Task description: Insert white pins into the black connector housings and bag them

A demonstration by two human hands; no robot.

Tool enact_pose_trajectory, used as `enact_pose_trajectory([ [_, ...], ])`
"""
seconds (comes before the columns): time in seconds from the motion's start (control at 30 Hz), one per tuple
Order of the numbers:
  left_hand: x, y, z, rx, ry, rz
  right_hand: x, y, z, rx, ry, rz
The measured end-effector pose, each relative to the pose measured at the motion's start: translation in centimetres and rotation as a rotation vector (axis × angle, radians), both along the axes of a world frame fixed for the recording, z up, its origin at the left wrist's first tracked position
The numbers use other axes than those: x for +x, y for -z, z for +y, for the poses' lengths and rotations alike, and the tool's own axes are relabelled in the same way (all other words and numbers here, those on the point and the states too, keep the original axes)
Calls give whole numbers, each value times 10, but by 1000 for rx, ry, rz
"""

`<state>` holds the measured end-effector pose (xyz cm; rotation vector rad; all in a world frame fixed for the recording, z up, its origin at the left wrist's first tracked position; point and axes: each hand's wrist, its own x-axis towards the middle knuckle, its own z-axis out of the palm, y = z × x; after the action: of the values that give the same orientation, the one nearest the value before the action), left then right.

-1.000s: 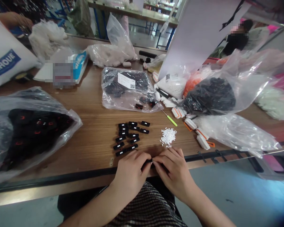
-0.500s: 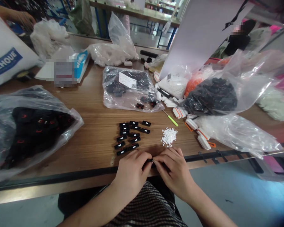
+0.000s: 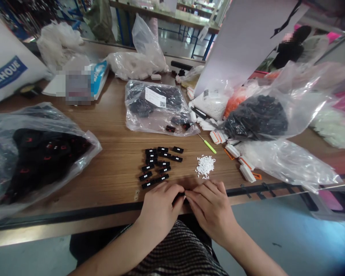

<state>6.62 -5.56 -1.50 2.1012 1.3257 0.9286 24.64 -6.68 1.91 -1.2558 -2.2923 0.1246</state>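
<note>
At the table's front edge my left hand [image 3: 162,203] is closed around a small black plastic block [image 3: 181,194], mostly hidden by the fingers. My right hand [image 3: 211,205] meets it there, thumb and fingers pinched together at the block's right end. What lies between those right fingertips is too small to make out. Just beyond my left hand lie several black blocks [image 3: 163,164], each with two white dots on its face. A heap of tiny white plastic pieces [image 3: 205,166] sits beyond my right hand. Behind the heap lies a thin screwdriver-like tool with a green handle [image 3: 209,146].
A clear bag with black parts [image 3: 46,153] covers the left of the table. Another labelled bag [image 3: 158,105] lies at the middle back. To the right stand bags of black parts [image 3: 258,115], with white-and-orange pieces [image 3: 247,172] beside them. A white panel [image 3: 232,42] rises behind.
My right hand's fingers have shifted slightly at the block's end. The co-worker's arm at the upper left has gone out of view. The blocks and white heap stay put.
</note>
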Motion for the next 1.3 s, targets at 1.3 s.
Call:
enact_pose_trajectory([
  [1.3, -3, -5, -3, -56, 28, -61, 5, -18, 35, -419, -10, 139],
])
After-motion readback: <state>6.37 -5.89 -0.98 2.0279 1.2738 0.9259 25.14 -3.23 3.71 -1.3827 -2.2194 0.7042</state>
